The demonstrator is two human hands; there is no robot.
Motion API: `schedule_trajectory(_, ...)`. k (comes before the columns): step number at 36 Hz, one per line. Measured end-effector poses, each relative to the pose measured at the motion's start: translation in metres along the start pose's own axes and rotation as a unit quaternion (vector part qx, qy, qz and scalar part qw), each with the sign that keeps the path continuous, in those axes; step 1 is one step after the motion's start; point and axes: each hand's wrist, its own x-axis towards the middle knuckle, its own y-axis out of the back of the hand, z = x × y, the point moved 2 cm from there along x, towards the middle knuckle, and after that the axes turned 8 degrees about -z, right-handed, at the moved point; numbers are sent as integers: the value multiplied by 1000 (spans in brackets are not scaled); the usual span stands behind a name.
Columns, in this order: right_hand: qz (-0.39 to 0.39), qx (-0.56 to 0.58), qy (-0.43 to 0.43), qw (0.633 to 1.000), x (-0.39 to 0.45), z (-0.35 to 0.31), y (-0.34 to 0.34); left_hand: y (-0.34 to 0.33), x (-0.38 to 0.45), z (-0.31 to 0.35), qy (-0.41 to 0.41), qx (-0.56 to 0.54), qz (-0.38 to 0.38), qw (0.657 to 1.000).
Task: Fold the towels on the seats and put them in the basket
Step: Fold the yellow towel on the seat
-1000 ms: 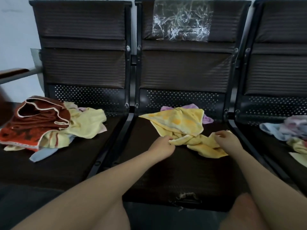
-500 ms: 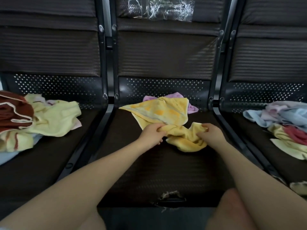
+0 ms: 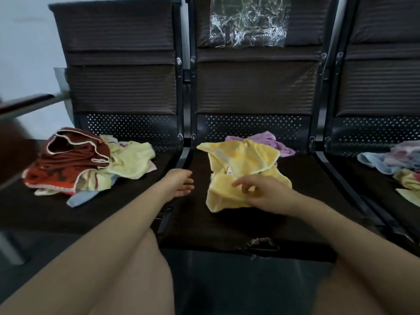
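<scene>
A yellow towel [image 3: 241, 164] lies rumpled and partly doubled over on the middle seat [image 3: 284, 214]. My right hand [image 3: 261, 192] rests on its near part with the fingers stretched out to the left; it is blurred. My left hand [image 3: 180, 183] is off the towel, at the seat's left edge, fingers loosely curled and holding nothing. A purple towel [image 3: 275, 143] peeks out behind the yellow one. No basket is in view.
The left seat holds a heap: a red-brown towel [image 3: 72, 158], a pale yellow towel [image 3: 131, 160] and a blue one [image 3: 79, 198]. More pastel towels [image 3: 391, 160] lie on the right seat. Crinkled clear plastic [image 3: 248, 21] hangs on the middle backrest.
My left hand has let go of the yellow towel and moved left. My right hand has slid across onto the towel, which now lies more gathered and doubled over.
</scene>
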Motion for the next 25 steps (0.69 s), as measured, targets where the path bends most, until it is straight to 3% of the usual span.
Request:
schedule_trajectory(2,-110,-33,-5,993,-4,-5,-21,0,-7,-4,-1,44,-12,999)
schedule_trajectory(4,-151,-47,-1,987,-11,-6,-31,-3,-13,-5,-28,109,-19,993)
schedule_trajectory(6,-125,-19,5,992,-16,-5,-28,-9,-17,-7,-41,165,-35,985)
schedule_trajectory(9,-29,74,-5,997,-18,2,-11,-20,-23,-13,-19,212,-83,974)
schedule_trajectory(12,56,92,-44,993,-16,12,11,-34,-27,-19,-18,241,-108,964)
schedule_trajectory(14,90,102,-87,987,-11,25,23,-44,-28,-24,-45,266,-111,956)
schedule_trajectory(18,110,109,-211,965,2,64,32,-60,-25,-36,-142,376,-118,908)
schedule_trajectory(20,102,108,-268,952,6,83,30,-64,-24,-41,-158,352,-118,915)
schedule_trajectory(25,81,145,-366,915,9,114,18,-67,-18,-36,-117,194,-89,970)
